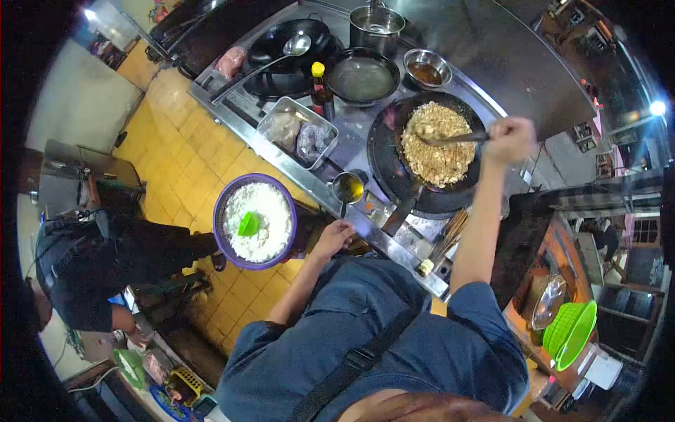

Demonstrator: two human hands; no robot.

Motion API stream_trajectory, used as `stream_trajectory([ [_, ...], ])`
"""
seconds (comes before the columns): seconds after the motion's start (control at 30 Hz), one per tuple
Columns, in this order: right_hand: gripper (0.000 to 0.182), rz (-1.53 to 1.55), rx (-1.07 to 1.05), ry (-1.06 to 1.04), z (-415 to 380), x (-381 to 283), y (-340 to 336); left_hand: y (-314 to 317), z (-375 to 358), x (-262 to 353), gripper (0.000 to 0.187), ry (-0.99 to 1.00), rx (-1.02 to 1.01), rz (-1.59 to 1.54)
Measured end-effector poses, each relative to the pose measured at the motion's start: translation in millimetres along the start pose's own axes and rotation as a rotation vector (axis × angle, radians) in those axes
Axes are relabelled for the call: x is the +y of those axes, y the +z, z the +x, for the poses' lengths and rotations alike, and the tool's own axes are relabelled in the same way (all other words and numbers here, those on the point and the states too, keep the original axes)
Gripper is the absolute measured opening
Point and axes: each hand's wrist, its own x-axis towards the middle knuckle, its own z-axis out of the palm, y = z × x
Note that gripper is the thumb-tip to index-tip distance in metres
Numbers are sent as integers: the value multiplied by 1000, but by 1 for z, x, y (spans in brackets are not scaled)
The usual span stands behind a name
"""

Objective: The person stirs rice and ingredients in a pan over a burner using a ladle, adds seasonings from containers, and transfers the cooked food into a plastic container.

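Note:
My right hand (pixel 510 141) is closed around the handle of a cooking spatula (pixel 457 138), slightly blurred by motion. The spatula's far end sits in browned, stir-fried food in small pieces (pixel 439 165), which fills much of a black wok (pixel 390 172). The wok's handle (pixel 404 214) points toward me. My left hand (pixel 335 239) is at the counter's front edge with its fingers loosely curled and no object visible in them. Just beyond it stands a small metal pot of yellow oil (pixel 348 188), its handle toward that hand. A purple basin (pixel 219 228) of white rice with a green scoop (pixel 249 224) is to its left.
On the counter are a metal tray of bagged food (pixel 299 112), a yellow-capped sauce bottle (pixel 320 91), a pan (pixel 362 76), a bowl of brown liquid (pixel 427 70), a pot (pixel 377 28) and a long ladle (pixel 297 46). Another person (pixel 84 267) stands at left. Green baskets (pixel 571 334) sit at right.

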Motion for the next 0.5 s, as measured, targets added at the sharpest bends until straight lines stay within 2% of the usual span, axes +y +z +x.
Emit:
stream_trajectory([
  [0.03,30,-5,10,1,2,22,-13,-2,1,-1,20,-5,-4,9],
  [0.1,29,66,-103,214,6,12,1,0,7,-3,21,20,-29,-2],
  [0.17,29,56,-143,197,5,-10,5,1,-1,-8,22,6,-52,4],
  [0.23,29,92,-150,72,-6,-32,7,5,12,5,22,41,-69,-4],
  [0.27,29,-55,-169,-82,-20,-8,-1,6,12,5,22,23,-56,4],
  [0.3,29,-49,-100,-87,-33,9,-3,5,11,4,23,4,-42,17],
  [0.37,27,1,-255,47,-9,28,-19,7,12,5,17,-29,-43,40],
  [0.47,25,92,-191,121,4,-22,-4,10,18,9,17,21,-100,37],
  [0.5,25,96,-199,114,-1,-14,1,9,18,4,18,15,-87,62],
])
